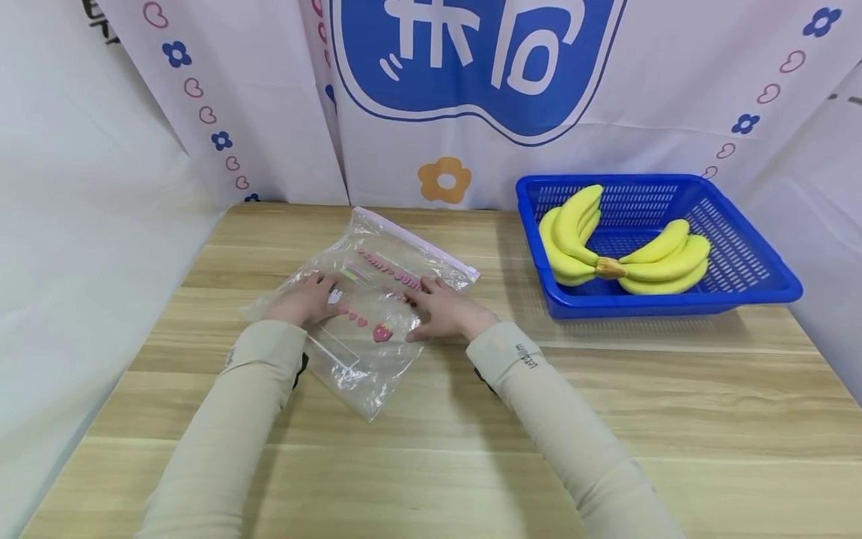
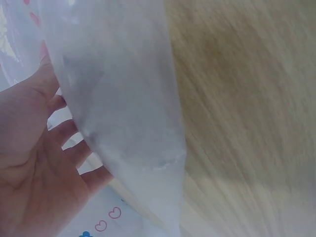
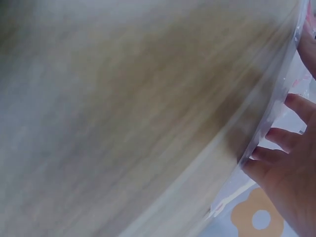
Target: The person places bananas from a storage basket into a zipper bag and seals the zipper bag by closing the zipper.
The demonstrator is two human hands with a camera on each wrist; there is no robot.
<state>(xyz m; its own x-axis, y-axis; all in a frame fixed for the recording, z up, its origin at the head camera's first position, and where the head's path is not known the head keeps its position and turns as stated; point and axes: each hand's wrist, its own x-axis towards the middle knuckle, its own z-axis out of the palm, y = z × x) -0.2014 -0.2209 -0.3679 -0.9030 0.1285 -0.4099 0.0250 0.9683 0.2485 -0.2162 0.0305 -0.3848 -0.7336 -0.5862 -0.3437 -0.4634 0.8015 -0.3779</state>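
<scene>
A clear plastic bag [image 1: 377, 352] with pink print and a pink zip edge lies flat and askew on the table. My left hand [image 1: 304, 299] rests on its left part, fingers spread. On the bag's right part lies my right hand [image 1: 447, 311], its fingers apart and slightly bent. In the left wrist view the fingers of the left hand [image 2: 44, 153] touch the film [image 2: 123, 98] along its edge. The right wrist view has the right hand [image 3: 291, 158] with fingertips at the bag's edge [image 3: 269, 111].
A blue basket [image 1: 646, 302] at the back right holds two bunches of yellow bananas [image 1: 572, 232]. Behind the wooden table [image 1: 377, 479] hangs a white cloth [image 1: 269, 97] with a blue emblem, hearts and flowers.
</scene>
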